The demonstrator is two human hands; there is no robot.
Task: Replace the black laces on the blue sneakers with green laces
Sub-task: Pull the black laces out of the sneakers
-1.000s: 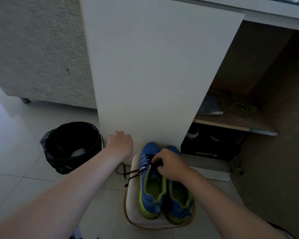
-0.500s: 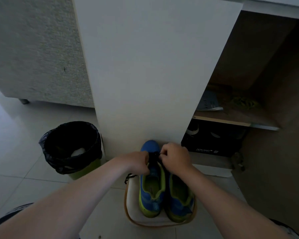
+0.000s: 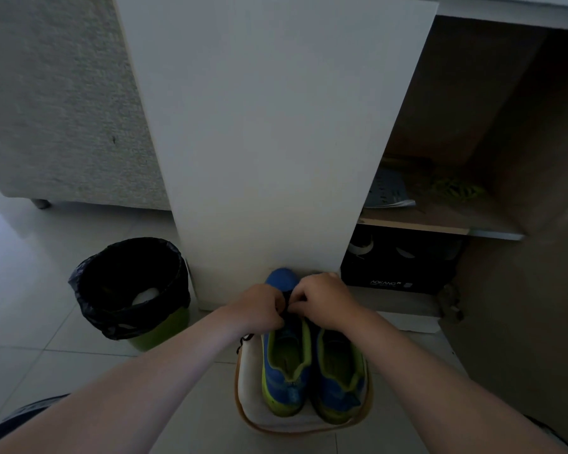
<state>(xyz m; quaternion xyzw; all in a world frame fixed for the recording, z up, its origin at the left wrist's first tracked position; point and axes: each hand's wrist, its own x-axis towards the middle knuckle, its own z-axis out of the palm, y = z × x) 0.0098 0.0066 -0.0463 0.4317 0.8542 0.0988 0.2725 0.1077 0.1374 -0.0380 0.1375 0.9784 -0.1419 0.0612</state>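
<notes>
Two blue sneakers with yellow-green lining stand side by side on a small white stool (image 3: 309,421), toes pointing away from me. On the left sneaker (image 3: 284,368) a black lace (image 3: 287,298) runs across the front eyelets. My left hand (image 3: 259,306) and my right hand (image 3: 322,298) meet over that lace, fingers curled and pinching it. A loose black lace end (image 3: 245,339) hangs off the stool's left edge. The right sneaker (image 3: 340,375) lies partly under my right wrist. Green laces (image 3: 456,188) lie on the cabinet shelf.
A white cabinet door (image 3: 269,136) stands open just behind the sneakers. To the left sits a bin (image 3: 128,290) lined with a black bag. The open cabinet at right holds a shelf (image 3: 440,221) with papers and a black shoebox (image 3: 397,260) below.
My left hand came from the cabinet door's lower edge to the left sneaker's lace and joined my right hand. Both hands now pinch the lace close together.
</notes>
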